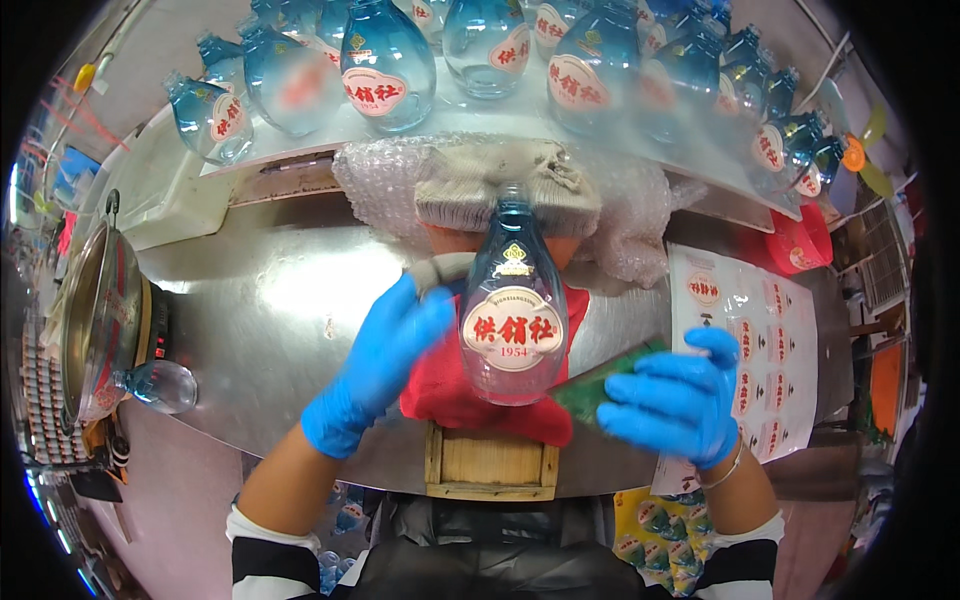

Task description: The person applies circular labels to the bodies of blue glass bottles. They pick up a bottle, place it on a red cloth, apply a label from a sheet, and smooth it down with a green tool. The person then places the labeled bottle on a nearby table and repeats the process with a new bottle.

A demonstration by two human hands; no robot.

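Observation:
A blue-to-clear glass bottle [513,370] lies with its neck pointing away from me, its base on a red cloth [430,390]. An oval label with red characters covers its front. My gloved right hand [680,400] grips a green flat scraper [600,388], apart from the label, just right of the bottle's base. To the left of the bottle, my gloved left hand [380,355] is smeared by motion. A grey cloth-like piece [440,270] is next to its fingertips; whether the hand holds it I cannot tell.
A grey padded rest [460,205] and bubble wrap [635,225] lie beyond the bottle. Several blue bottles [388,75] stand on the far white shelf. A label sheet [790,360] lies at right. A metal pan [90,310] and a small clear bottle [168,386] are at left.

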